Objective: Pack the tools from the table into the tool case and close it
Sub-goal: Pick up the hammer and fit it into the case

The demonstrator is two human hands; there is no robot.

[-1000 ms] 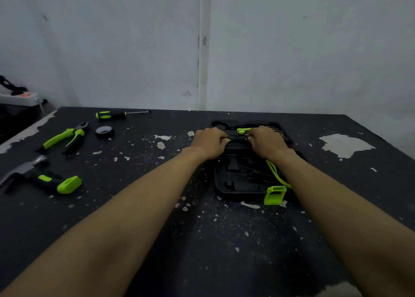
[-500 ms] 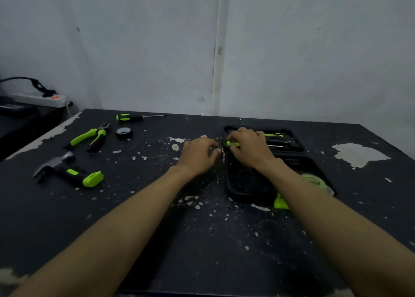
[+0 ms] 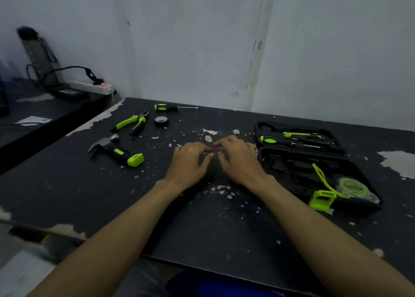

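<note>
Both hands (image 3: 241, 159) palm-down, fingers curled, beside tool case (image 3: 289, 168)

Both bare forearms reach forward from the bottom edge and draw toward each other, so the hands meet near the middle. The left hand (image 3: 188, 164) lies palm down, knuckles raised, its fingers (image 3: 203, 148) curled inward and pointing to the right. The right hand (image 3: 238, 159) mirrors it, palm down, with bent fingers (image 3: 222, 143) pointing left. The fingertips of the two hands sit just beside each other, nearly touching. Neither hand grips anything that can be seen. Both wrists are straight, in line with the forearms, and held low over the tabletop (image 3: 224, 225).
</note>
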